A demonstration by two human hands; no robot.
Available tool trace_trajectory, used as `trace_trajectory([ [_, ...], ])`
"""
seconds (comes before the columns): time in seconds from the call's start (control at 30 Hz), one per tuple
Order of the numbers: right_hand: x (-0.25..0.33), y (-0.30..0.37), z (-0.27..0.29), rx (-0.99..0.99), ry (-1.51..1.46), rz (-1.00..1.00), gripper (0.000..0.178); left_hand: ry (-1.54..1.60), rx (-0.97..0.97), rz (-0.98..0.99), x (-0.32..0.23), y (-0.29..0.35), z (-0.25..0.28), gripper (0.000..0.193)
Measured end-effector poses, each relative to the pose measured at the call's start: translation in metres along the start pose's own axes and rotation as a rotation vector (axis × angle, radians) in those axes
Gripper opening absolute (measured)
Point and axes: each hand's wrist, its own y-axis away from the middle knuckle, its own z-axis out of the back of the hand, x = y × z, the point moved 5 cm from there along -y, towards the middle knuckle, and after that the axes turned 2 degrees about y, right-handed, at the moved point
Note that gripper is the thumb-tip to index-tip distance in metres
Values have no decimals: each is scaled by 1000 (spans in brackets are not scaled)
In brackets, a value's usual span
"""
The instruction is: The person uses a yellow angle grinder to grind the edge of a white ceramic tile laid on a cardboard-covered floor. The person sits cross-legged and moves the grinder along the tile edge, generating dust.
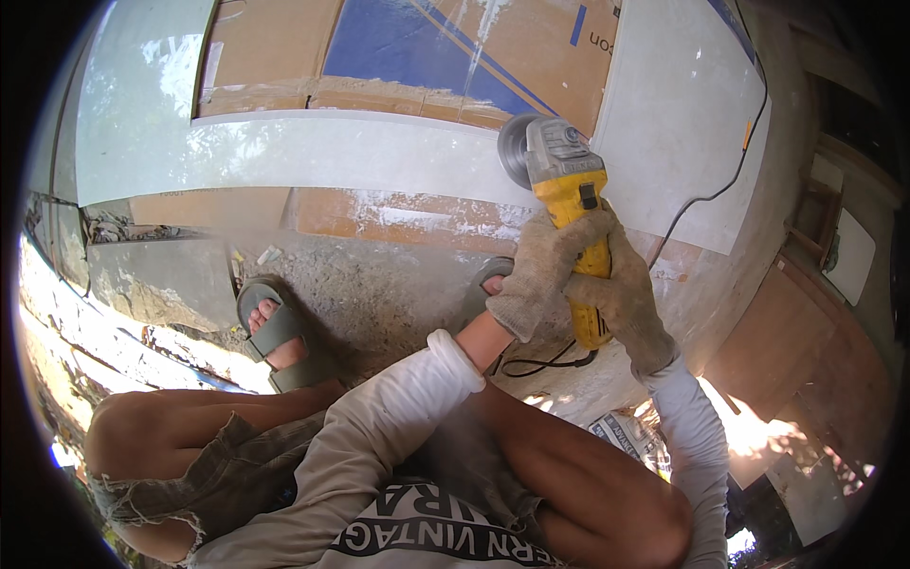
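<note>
I have both hands on one yellow angle grinder [569, 204]. My left hand [542, 270], in a worn grey work glove, is curled shut around the upper part of the yellow body, just below the black switch. My right hand [621, 303], in a matching glove, is closed around the lower end of the handle, touching the left hand; that makes two gloves, one per hand. The grinder's grey gear head and single disc [517, 150] point away from me, and the disc sits at the near edge of a long pale tile [313, 152] that runs across the ground from the left. One black power cord [720, 185] shows in two stretches: it loops out below my hands, and further off it runs up across a second pale slab [678, 114] leaning at the right.

Under the long tile lie flattened cardboard sheets [275, 47], one with a blue printed panel. Nearer me the ground is rough grey concrete [379, 294], dusted white. I count two grey-green sandals: the left one [277, 332] plainly seen with my foot in it, the right one [493, 275] mostly hidden behind my left wrist. A broken grey slab piece [161, 280] lies by the left sandal. A scrap of newspaper [626, 436] lies by my right sleeve.
</note>
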Motion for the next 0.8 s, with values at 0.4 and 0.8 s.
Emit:
trace_trajectory([
  [0.4,-6,4,6,-39,29,-33,98,-31,6,13,8,-2,-2,40],
  [0.8,-12,11,8,-98,-82,-44,74,-50,29,25,15,-3,-8,37],
])
